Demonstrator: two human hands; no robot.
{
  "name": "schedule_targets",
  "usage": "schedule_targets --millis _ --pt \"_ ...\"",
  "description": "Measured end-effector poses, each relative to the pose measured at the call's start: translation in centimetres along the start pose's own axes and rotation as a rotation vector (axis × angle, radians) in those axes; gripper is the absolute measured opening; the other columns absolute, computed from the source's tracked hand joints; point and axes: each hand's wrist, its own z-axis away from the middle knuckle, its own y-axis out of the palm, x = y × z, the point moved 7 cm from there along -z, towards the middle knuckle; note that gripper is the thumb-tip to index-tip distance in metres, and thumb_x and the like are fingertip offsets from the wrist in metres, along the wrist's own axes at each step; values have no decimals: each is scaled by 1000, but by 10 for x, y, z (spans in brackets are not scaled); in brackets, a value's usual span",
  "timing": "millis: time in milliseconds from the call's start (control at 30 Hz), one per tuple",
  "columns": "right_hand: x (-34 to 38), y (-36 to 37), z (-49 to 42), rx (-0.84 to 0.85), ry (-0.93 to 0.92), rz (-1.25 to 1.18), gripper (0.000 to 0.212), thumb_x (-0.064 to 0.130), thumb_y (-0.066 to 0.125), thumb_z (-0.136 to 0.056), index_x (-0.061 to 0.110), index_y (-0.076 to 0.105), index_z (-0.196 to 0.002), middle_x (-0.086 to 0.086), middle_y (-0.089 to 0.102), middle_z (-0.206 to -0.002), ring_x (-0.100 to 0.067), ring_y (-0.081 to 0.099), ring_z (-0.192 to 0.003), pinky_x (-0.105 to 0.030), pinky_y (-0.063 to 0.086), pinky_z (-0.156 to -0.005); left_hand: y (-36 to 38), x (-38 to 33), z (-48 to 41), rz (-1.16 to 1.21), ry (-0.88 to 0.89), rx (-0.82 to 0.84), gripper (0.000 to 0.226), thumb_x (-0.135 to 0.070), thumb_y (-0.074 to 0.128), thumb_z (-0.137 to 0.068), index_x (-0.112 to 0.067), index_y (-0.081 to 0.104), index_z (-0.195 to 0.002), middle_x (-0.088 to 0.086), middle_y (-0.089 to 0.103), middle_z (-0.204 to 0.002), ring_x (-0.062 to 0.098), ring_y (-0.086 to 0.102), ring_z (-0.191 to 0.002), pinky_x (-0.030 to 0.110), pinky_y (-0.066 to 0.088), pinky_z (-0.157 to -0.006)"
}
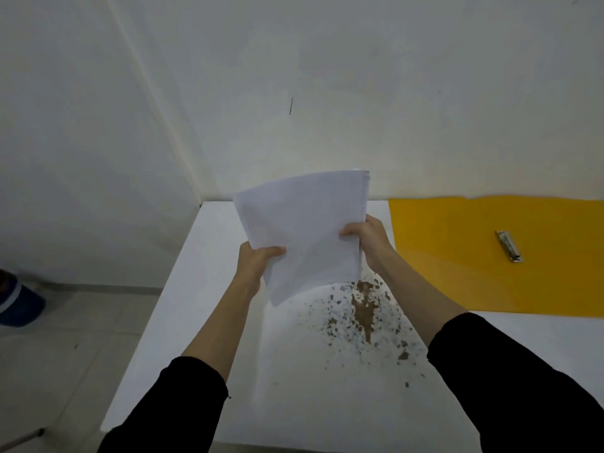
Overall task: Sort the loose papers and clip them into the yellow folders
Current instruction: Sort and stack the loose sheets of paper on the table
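A stack of white papers (304,230) is held up above the white table (202,289), tilted with its top edge toward the wall. My left hand (256,261) grips its lower left edge. My right hand (367,238) grips its right edge, thumb on the front sheet. To the right, a yellow folder (474,282) lies open and flat on the table, with a metal clip (509,246) fixed near its middle. No paper lies in the folder.
Brown chipped patches (362,308) mark the tabletop below the papers. The table stands in a corner against white walls. A blue object (18,304) sits on the tiled floor at the far left. The table's left edge drops to the floor.
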Motion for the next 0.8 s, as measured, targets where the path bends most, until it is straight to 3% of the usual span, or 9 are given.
schedule_targets --millis 67,133,233,367,533,633,733,800 --pt "-2 -8 2 6 8 7 37 -3 61 -66 11 68 -99 -9 72 -101 -29 67 -88 -40 59 -66 7 3 2 9 -18 5 47 -8 79 -51 -14 69 -97 6 73 -98 27 69 -88 38 58 -77" --pt "-12 -19 5 39 60 62 48 -2 59 -69 6 59 -116 -15 66 -115 -34 64 -101 -52 56 -85 13 10 4 15 -40 23 49 -8 79 -51 -12 69 -99 7 73 -99 29 68 -89 37 58 -74" --pt "-31 -25 8 146 133 205 48 -4 60 -74 5 57 -121 -16 63 -121 -36 59 -109 -56 50 -94 19 15 6 4 -50 43 50 -6 77 -50 -12 69 -99 7 72 -98 30 67 -89 37 58 -71" --pt "-35 -24 3 156 152 233 51 -9 66 -71 6 59 -119 -17 63 -120 -35 58 -110 -54 49 -97 26 12 6 -84 -26 33 53 -3 76 -52 -9 66 -104 11 69 -104 29 65 -92 42 56 -82" --pt "-30 -28 -7 107 136 236 44 -3 68 -70 8 62 -113 -12 66 -113 -32 60 -106 -50 52 -92 26 12 5 -73 -8 -95 31 8 73 -70 -12 65 -92 5 68 -91 20 65 -79 28 53 -65" --pt "-41 -27 -7 102 166 261 42 2 69 -73 10 61 -113 -9 66 -110 -29 62 -102 -40 54 -82 27 22 8 -64 -43 -115 33 8 73 -71 -7 64 -99 6 67 -93 23 64 -80 29 53 -68" --pt "-56 -27 -5 107 200 306 45 5 70 -77 8 58 -120 -10 64 -114 -26 61 -97 -38 51 -84 28 33 14 -53 -78 -115 34 6 73 -72 -9 63 -101 3 68 -91 21 64 -80 28 52 -67" --pt "-55 -28 -7 95 186 300 43 4 70 -78 6 58 -120 -12 64 -116 -22 61 -91 -33 51 -77 27 31 14 -42 -71 -127 31 4 74 -73 -11 64 -98 1 69 -90 20 65 -79 28 53 -66"
